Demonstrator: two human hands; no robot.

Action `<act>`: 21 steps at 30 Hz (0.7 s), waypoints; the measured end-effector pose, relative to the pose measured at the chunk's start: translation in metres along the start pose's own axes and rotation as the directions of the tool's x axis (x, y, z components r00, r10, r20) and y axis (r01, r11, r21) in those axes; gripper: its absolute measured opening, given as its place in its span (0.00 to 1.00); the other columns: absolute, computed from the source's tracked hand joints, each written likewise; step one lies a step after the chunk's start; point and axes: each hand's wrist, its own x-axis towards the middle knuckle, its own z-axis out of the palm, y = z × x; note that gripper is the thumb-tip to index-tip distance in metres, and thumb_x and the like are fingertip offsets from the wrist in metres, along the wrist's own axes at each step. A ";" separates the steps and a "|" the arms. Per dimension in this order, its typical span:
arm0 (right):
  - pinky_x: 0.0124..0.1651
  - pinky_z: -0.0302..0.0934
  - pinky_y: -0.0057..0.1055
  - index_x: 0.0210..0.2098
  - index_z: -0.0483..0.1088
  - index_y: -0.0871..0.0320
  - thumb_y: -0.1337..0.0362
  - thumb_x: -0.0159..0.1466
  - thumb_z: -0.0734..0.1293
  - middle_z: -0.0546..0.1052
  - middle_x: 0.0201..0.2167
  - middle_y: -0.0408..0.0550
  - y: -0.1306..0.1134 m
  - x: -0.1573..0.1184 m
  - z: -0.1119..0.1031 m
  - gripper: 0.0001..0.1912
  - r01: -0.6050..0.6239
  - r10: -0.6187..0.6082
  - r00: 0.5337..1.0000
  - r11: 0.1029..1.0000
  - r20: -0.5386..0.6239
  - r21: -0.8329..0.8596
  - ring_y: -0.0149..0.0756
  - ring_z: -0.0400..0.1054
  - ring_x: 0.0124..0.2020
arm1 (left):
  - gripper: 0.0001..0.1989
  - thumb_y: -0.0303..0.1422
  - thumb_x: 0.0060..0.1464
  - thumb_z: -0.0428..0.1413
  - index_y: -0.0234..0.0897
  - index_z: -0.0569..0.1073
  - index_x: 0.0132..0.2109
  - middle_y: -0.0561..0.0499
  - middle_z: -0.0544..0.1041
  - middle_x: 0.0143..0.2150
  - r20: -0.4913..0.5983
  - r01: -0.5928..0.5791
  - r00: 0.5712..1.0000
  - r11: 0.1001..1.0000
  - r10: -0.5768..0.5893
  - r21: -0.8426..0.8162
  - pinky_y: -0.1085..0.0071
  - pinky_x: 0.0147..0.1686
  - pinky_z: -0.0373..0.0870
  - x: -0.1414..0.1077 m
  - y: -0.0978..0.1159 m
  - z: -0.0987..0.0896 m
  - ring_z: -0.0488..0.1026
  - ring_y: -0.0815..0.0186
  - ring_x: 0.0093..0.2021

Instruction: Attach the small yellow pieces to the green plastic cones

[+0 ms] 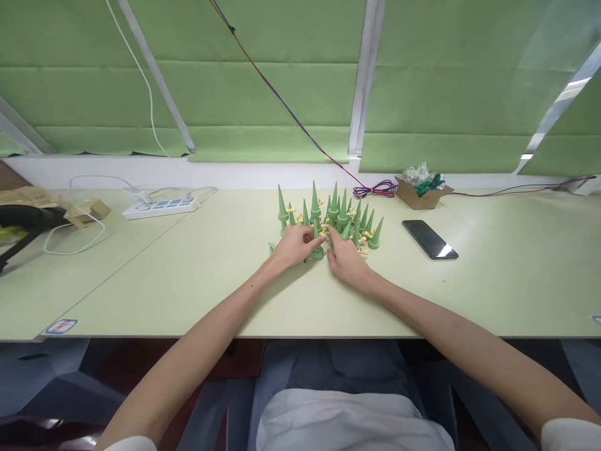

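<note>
A cluster of pale green pointed cones [314,200] on round bases stands upright on the table, with small yellow pieces [367,234] among them. My left hand [295,245] is at the near left of the cluster, its thumb and fingers closed around a green cone [318,253] at the front. Close by on the right, my right hand [348,258] has its index finger stretched toward the same cone and the small yellow bits beside it. Its thumb is apart from that finger, and no held object shows. My fingers partly hide the front cones.
A black phone [429,239] lies to the right on the pale table [211,282]. Behind it are a small cardboard box [421,198] with plastic wrapping and a coiled red-and-blue cable [375,189]. A white power strip [162,207] and cords are at the back left.
</note>
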 end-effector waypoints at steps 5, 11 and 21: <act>0.47 0.69 0.44 0.71 0.45 0.73 0.74 0.65 0.54 0.78 0.45 0.65 -0.001 0.004 0.000 0.35 0.025 -0.026 0.998 0.999 0.054 0.020 0.50 0.76 0.39 | 0.25 0.47 0.59 0.55 0.37 0.62 0.21 0.53 0.68 0.19 -0.018 0.009 1.000 1.000 -0.008 0.029 0.68 0.29 0.58 0.000 -0.001 0.001 0.62 0.68 0.23; 0.54 0.65 0.49 0.72 0.40 0.74 0.70 0.67 0.56 0.78 0.48 0.67 0.009 0.010 0.009 0.37 0.063 -0.061 0.995 0.998 0.081 -0.023 0.56 0.72 0.51 | 0.26 0.46 0.58 0.55 0.38 0.57 0.20 0.54 0.63 0.19 -0.037 -0.028 0.999 0.998 0.030 0.048 0.69 0.28 0.56 0.001 -0.008 0.001 0.58 0.68 0.23; 0.50 0.66 0.48 0.73 0.40 0.73 0.66 0.69 0.57 0.78 0.44 0.66 0.007 0.012 0.008 0.37 0.050 -0.034 0.989 0.993 0.146 -0.110 0.58 0.73 0.47 | 0.26 0.47 0.56 0.57 0.38 0.59 0.19 0.53 0.65 0.18 -0.041 0.002 0.999 0.999 0.000 0.041 0.68 0.25 0.56 -0.001 -0.006 -0.002 0.59 0.68 0.23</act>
